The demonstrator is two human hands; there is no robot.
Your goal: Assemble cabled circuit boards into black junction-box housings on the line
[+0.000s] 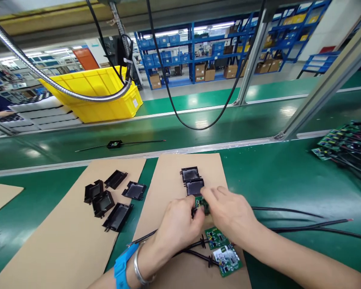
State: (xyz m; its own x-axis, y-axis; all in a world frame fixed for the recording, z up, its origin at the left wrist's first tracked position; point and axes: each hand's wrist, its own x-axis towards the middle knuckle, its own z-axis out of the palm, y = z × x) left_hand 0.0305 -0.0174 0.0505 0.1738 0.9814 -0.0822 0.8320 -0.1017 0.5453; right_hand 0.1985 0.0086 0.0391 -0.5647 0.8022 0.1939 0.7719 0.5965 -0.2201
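Observation:
My left hand (pixel 183 220) and my right hand (pixel 228 206) meet over the cardboard sheet (pixel 168 180), their fingers closed on a small green circuit board (pixel 201 202). A black case seems to lie under that board, mostly hidden by my fingers. Just beyond are two open black cases (pixel 190 174) (pixel 195 187), one behind the other. Nearer to me, two more green boards (pixel 217 237) (pixel 228 260) with black cables lie on the cardboard, partly below my right hand.
Several black cases (pixel 117 216) lie on the left cardboard (pixel 63 224). A wired unit (pixel 114 144) rests beyond the metal rail. Boards with cables (pixel 349 144) are piled at right. A yellow bin (pixel 99 92) stands behind; a black cable (pixel 198 128) hangs ahead.

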